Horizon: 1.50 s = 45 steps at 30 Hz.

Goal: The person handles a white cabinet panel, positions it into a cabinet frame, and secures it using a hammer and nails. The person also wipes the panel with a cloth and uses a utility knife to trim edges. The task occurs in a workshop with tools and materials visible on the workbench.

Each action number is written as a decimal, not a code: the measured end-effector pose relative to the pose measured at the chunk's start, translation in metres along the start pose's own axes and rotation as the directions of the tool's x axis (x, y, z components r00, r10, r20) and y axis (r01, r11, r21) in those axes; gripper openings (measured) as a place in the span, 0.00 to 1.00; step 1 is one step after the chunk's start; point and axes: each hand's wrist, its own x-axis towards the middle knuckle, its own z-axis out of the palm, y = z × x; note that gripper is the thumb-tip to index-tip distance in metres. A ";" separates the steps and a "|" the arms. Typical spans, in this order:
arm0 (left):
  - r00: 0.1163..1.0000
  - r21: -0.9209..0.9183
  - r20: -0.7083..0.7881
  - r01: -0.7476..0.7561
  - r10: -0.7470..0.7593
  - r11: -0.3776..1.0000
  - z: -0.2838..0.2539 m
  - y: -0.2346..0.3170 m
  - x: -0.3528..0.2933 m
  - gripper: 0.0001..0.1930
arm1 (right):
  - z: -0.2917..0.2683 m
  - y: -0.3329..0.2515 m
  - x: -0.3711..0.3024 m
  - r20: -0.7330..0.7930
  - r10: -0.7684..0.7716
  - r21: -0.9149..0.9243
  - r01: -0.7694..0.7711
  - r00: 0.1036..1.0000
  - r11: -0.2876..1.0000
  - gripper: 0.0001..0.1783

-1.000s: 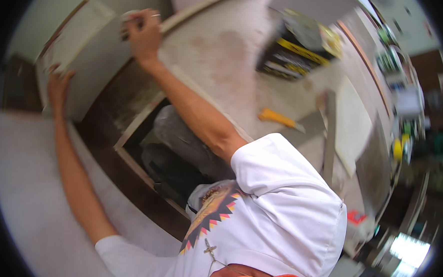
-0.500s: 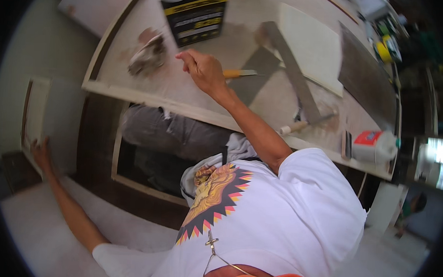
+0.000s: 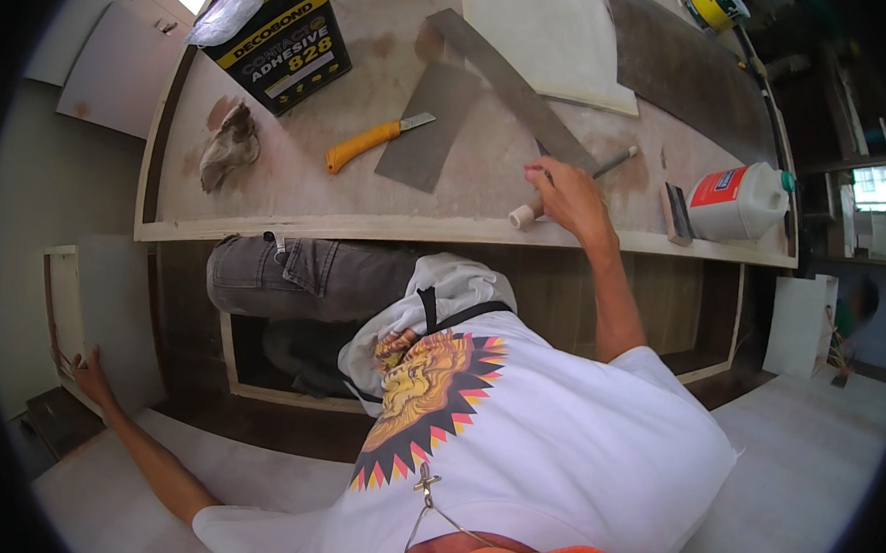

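Observation:
My right hand point(image 3: 570, 198) lies on the workbench point(image 3: 465, 234) with its fingers curled over a thin tool. The tool's white handle end point(image 3: 522, 217) sticks out to the left of the hand and its metal shaft point(image 3: 617, 160) to the right. My left hand point(image 3: 87, 368) is stretched far down to the left and grips the lower edge of an upright white panel point(image 3: 116, 309). My white T-shirt fills the bottom of the view and hides the floor below me.
On the bench lie a yellow-handled knife point(image 3: 355, 148), a grey sheet offcut point(image 3: 431, 126), a long grey strip point(image 3: 513, 90), a rag point(image 3: 229, 147), a black and yellow can point(image 3: 280, 33), a white sheet point(image 3: 546, 37) and a white bottle point(image 3: 737, 202). Dark cabinet openings point(image 3: 269, 348) sit under the bench.
My right hand has moved right along the bench, from beside the yellow-handled knife onto the white-handled tool. My left hand has stayed on the white panel.

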 end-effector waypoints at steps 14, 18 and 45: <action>0.997 0.041 -0.012 0.072 -0.072 0.997 0.007 0.016 -0.002 0.34 | -0.021 0.036 -0.016 0.292 0.296 0.290 -0.379 0.909 0.879 0.27; 0.997 0.031 -0.034 0.072 -0.071 0.997 0.013 0.011 0.000 0.33 | -0.038 0.061 -0.024 0.197 0.290 0.543 -0.350 0.937 0.764 0.23; 0.987 -0.021 -0.101 0.123 -0.124 0.992 -0.008 0.057 -0.032 0.35 | 0.077 -0.245 0.021 -0.191 -0.424 0.903 0.328 0.885 0.278 0.15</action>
